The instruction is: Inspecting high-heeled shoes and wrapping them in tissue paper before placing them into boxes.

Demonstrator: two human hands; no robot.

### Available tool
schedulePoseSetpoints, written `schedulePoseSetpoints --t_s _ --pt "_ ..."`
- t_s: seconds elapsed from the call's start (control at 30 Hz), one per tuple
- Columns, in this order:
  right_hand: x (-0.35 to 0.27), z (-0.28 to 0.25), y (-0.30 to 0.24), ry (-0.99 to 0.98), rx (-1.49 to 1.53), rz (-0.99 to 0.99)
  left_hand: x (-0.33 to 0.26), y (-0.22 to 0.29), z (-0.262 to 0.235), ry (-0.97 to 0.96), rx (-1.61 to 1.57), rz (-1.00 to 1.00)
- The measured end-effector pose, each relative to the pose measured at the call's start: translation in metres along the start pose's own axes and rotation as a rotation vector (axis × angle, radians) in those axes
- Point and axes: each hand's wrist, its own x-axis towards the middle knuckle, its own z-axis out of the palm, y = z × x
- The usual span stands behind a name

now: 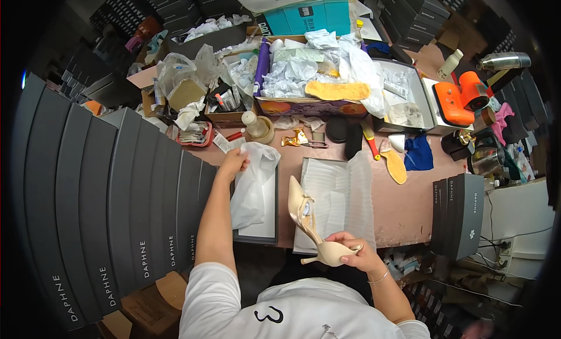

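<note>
White shirt (274, 298) fills the foreground, and just beyond it the right hand (360, 258) is closed around the back end of a beige high-heeled shoe (328, 252), thumb and fingers clamped on, thin bracelet (378, 278) at the wrist. Toe pointing away, strap visible, the shoe is up over the near left corner of an open box lined with white paper (326, 202). Over on the other side, arm stretched out, the left hand (235, 162) pinches the edge of some soft white wrapping (252, 190), fingers curled tight. That wrapping drapes across a dark-rimmed tray (266, 233) on the pink tabletop (403, 213). Hands well apart, both occupied!
</note>
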Motion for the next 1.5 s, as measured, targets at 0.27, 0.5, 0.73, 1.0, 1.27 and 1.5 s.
schedulePoseSetpoints --t_s 0.27,0.5,0.73,1.0,1.27,1.5 --pt "-0.019 0.036 -0.032 0.021 0.506 -0.029 -0.190 0.049 0.021 0.216 0.633 0.680" --pt "0.031 0.082 0.021 0.230 0.616 -0.012 -0.285 0.027 0.027 0.006 0.562 0.941" --pt "-0.002 0.083 0.041 0.143 1.139 -0.074 -0.261 0.009 0.008 0.262 0.640 0.962" --pt "0.008 0.101 0.046 0.052 1.119 -0.112 -0.312 0.027 0.028 -0.075 0.410 0.946" --pt "0.031 0.154 0.070 0.559 0.373 -0.082 -0.351 0.012 0.089 -0.061 0.386 1.129" --pt "0.062 0.119 0.045 0.249 -0.170 -0.148 -0.371 0.002 0.115 -0.450 0.386 1.283"
